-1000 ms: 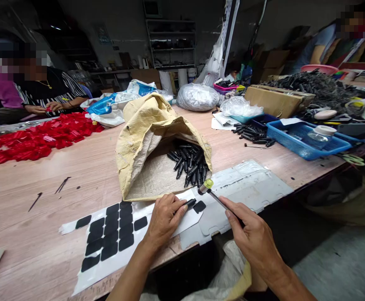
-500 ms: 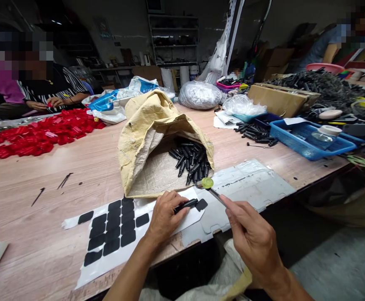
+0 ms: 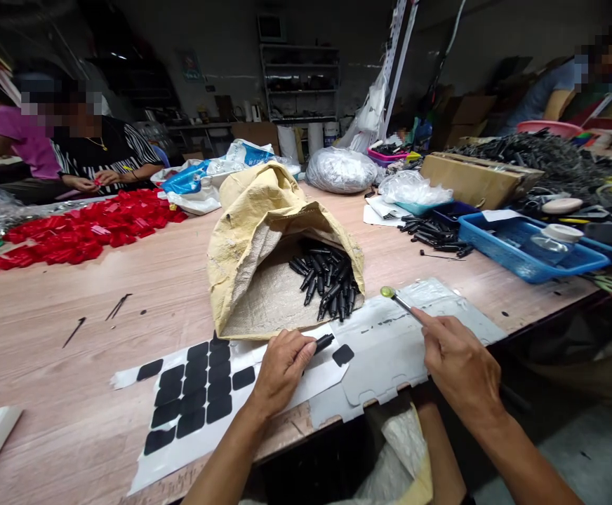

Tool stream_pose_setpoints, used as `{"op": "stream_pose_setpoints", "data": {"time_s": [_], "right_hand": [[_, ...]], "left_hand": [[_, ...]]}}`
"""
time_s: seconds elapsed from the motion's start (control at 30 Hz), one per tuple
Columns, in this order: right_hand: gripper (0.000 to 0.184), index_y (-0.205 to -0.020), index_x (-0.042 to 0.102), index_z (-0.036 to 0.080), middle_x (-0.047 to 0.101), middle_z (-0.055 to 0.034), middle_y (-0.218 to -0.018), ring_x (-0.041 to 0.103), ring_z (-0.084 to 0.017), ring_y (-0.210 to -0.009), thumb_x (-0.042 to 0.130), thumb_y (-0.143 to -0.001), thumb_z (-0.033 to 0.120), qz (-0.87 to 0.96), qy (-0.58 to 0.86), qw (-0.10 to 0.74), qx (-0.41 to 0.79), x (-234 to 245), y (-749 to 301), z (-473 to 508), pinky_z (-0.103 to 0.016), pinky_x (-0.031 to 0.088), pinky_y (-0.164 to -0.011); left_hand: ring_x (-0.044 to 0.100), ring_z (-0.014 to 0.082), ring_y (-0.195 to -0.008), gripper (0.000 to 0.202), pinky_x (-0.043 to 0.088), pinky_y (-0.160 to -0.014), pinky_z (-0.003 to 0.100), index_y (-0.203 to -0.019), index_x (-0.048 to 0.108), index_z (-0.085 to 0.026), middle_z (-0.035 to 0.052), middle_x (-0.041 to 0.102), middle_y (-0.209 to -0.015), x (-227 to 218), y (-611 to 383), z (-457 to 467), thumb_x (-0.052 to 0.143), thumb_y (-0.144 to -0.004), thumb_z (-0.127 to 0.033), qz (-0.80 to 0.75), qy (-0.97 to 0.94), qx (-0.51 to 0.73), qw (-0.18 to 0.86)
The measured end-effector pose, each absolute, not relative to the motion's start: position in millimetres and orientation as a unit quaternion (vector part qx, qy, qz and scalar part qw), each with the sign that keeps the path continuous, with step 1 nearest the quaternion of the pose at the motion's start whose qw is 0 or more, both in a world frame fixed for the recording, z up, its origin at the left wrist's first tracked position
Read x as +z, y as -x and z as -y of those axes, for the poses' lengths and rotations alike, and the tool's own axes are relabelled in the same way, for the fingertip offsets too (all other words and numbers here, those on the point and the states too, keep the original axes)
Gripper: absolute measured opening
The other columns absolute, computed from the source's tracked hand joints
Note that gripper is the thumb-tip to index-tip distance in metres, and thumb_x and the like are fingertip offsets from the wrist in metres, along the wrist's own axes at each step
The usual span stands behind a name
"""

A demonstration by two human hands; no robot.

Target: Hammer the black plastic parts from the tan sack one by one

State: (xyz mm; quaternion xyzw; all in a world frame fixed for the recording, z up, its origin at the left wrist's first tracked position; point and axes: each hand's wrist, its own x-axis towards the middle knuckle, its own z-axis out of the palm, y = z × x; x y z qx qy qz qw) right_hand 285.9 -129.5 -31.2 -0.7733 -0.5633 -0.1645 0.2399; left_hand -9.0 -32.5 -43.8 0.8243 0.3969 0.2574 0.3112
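My left hand point(image 3: 283, 368) is closed around a black tube-shaped part point(image 3: 324, 342), whose end sticks out past the thumb, low over a white backing sheet point(image 3: 332, 375). Black rounded-square stickers point(image 3: 195, 382) lie in rows on that sheet; a single black square point(image 3: 343, 355) is just right of the held part. In my right hand point(image 3: 461, 365) is a thin metal-handled small mallet point(image 3: 401, 301) with a yellow-green head, raised over the grey board. Facing me, an open yellow woven sack point(image 3: 248, 231) lies on its side with many similar black parts point(image 3: 327, 277) in its mouth.
A grey board point(image 3: 390, 351) runs along the table's front edge. Right of the sack are loose black parts point(image 3: 435, 235) and a blue tray point(image 3: 537, 259) with a jar. Red pieces point(image 3: 95, 228) are heaped at left, before a seated co-worker. Dark thin pieces point(image 3: 118, 306) lie on the table.
My right hand has moved the mallet right and away from the black part. My left hand still grips the part, which now shows less beyond the fingers. The view has shifted slightly.
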Motion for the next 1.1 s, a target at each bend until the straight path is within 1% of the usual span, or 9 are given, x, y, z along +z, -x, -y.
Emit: {"op": "stream_pose_setpoints", "data": {"time_s": [0.13, 0.27, 0.4, 0.53, 0.63, 0.7, 0.8, 0.97, 1.1], "right_hand": [[0.04, -0.124, 0.072, 0.028, 0.07, -0.0062, -0.097, 0.058, -0.022, -0.081, 0.053, -0.092, 0.011, 0.54, 0.8, 0.17, -0.197, -50.7, -308.5, 114.4, -0.034, 0.036, -0.066], [0.032, -0.119, 0.074, 0.025, 0.066, -0.0109, -0.113, 0.054, -0.03, -0.106, 0.059, -0.091, 0.018, 0.544, 0.785, 0.225, -0.195, -40.1, -290.9, 109.7, -0.039, 0.04, -0.078], [0.034, -0.126, 0.066, 0.023, 0.067, -0.0078, -0.11, 0.056, -0.023, -0.104, 0.062, -0.093, 0.026, 0.688, 0.645, 0.331, 0.033, -11.6, -247.4, 99.2, -0.038, 0.045, -0.091], [0.039, -0.122, 0.065, 0.026, 0.069, -0.0023, -0.104, 0.055, -0.021, -0.101, 0.076, -0.085, 0.033, 0.769, 0.533, 0.294, 0.197, -1.0, -210.1, 82.9, -0.035, 0.043, -0.09], [0.014, -0.101, 0.068, 0.023, 0.069, -0.0001, -0.094, 0.053, -0.02, -0.095, 0.073, -0.089, 0.029, 0.786, 0.525, 0.265, 0.191, -4.5, -198.6, 74.4, -0.035, 0.04, -0.086], [0.006, -0.097, 0.067, 0.022, 0.068, -0.0006, -0.093, 0.052, -0.019, -0.094, 0.068, -0.092, 0.026, 0.79, 0.528, 0.257, 0.179, -7.4, -197.4, 72.2, -0.034, 0.039, -0.084], [0.008, -0.099, 0.065, 0.022, 0.068, -0.0017, -0.096, 0.052, -0.019, -0.094, 0.067, -0.093, 0.027, 0.798, 0.526, 0.245, 0.163, -9.1, -198.5, 73.1, -0.034, 0.037, -0.082], [0.014, -0.1, 0.063, 0.021, 0.065, -0.0042, -0.098, 0.051, -0.021, -0.095, 0.062, -0.096, 0.034, 0.833, 0.507, 0.183, 0.125, -6.4, -195.8, 78.1, -0.036, 0.036, -0.083], [0.015, -0.094, 0.061, 0.02, 0.063, -0.0041, -0.098, 0.049, -0.021, -0.096, 0.06, -0.096, 0.035, 0.842, 0.498, 0.169, 0.119, -7.4, -191.7, 80.4, -0.038, 0.036, -0.085]], "left_hand": [[0.051, 0.0202, -0.081, 0.047, 0.036, -0.08, 0.036, -0.072, 0.053, -0.02, 0.0007, 0.057, -0.076, -39.8, 8.8, 32.3, 0.034, -0.108, -0.044, -0.406, -0.812, 0.256, 0.332], [0.05, 0.0205, -0.081, 0.048, 0.035, -0.083, 0.037, -0.069, 0.049, -0.02, 0.0004, 0.056, -0.074, -37.6, 8.8, 32.1, 0.033, -0.108, -0.045, -0.405, -0.808, 0.248, 0.348], [0.05, 0.0207, -0.081, 0.051, 0.034, -0.085, 0.038, -0.068, 0.049, -0.02, 0.0006, 0.057, -0.073, -37.9, 10.7, 32.0, 0.032, -0.108, -0.047, -0.401, -0.806, 0.235, 0.366], [0.051, 0.021, -0.083, 0.052, 0.035, -0.085, 0.037, -0.07, 0.052, -0.021, 0.0008, 0.058, -0.074, -40.2, 13.8, 31.2, 0.031, -0.107, -0.049, -0.389, -0.809, 0.229, 0.375], [0.05, 0.0208, -0.082, 0.052, 0.035, -0.084, 0.037, -0.069, 0.052, -0.021, 0.0007, 0.056, -0.073, -40.1, 14.4, 31.3, 0.031, -0.107, -0.049, -0.378, -0.819, 0.23, 0.367], [0.052, 0.0213, -0.084, 0.048, 0.035, -0.085, 0.037, -0.075, 0.058, -0.021, 0.0011, 0.061, -0.077, -38.8, 13.5, 31.9, 0.034, -0.106, -0.049, -0.374, -0.822, 0.234, 0.359], [0.054, 0.0225, -0.089, 0.039, 0.035, -0.086, 0.037, -0.09, 0.066, -0.023, 0.0017, 0.066, -0.086, -37.7, 11.6, 32.6, 0.041, -0.104, -0.05, -0.382, -0.823, 0.241, 0.344], [0.051, 0.0204, -0.082, 0.047, 0.034, -0.083, 0.037, -0.073, 0.053, -0.021, 0.0001, 0.059, -0.075, -43.3, 11.7, 31.8, 0.033, -0.107, -0.045, -0.381, -0.839, 0.221, 0.319], [0.05, 0.0202, -0.083, 0.047, 0.033, -0.084, 0.038, -0.072, 0.051, -0.02, 0.0, 0.059, -0.076, -47.7, 12.6, 31.7, 0.034, -0.107, -0.046, -0.371, -0.851, 0.212, 0.306]]}}
